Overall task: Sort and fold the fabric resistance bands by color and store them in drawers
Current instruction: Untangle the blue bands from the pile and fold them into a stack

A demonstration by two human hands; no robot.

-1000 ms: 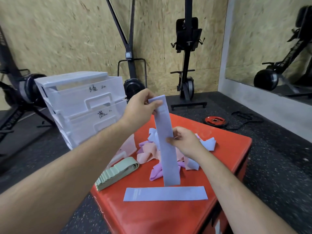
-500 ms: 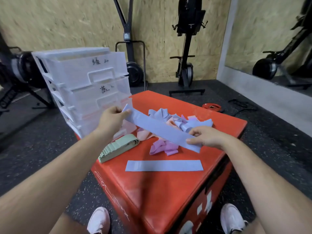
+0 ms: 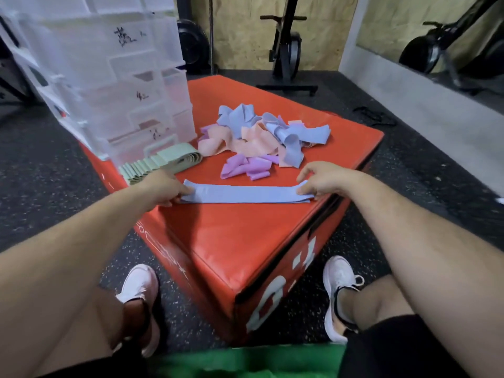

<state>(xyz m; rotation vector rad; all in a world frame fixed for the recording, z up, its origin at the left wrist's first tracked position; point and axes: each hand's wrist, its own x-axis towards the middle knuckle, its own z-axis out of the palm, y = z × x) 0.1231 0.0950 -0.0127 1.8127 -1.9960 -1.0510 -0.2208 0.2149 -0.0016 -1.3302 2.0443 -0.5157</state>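
A blue band (image 3: 245, 194) lies flat across the near part of the red padded box (image 3: 240, 241), on top of another blue band. My left hand (image 3: 163, 186) pinches its left end and my right hand (image 3: 319, 178) pinches its right end. Behind it sits a loose heap of blue, peach and purple bands (image 3: 261, 137). A stack of folded green bands (image 3: 158, 162) lies at the left, in front of the clear plastic drawer unit (image 3: 109, 77).
The drawer unit stands on the box's far left corner, its drawers shut and labelled by hand. My white shoes (image 3: 139, 293) stand on the dark speckled floor on either side of the box. Gym machines and a wooden wall are behind.
Both hands lowered the blue band from the air and laid it flat on the blue band that lay on the box. The camera tilted down.
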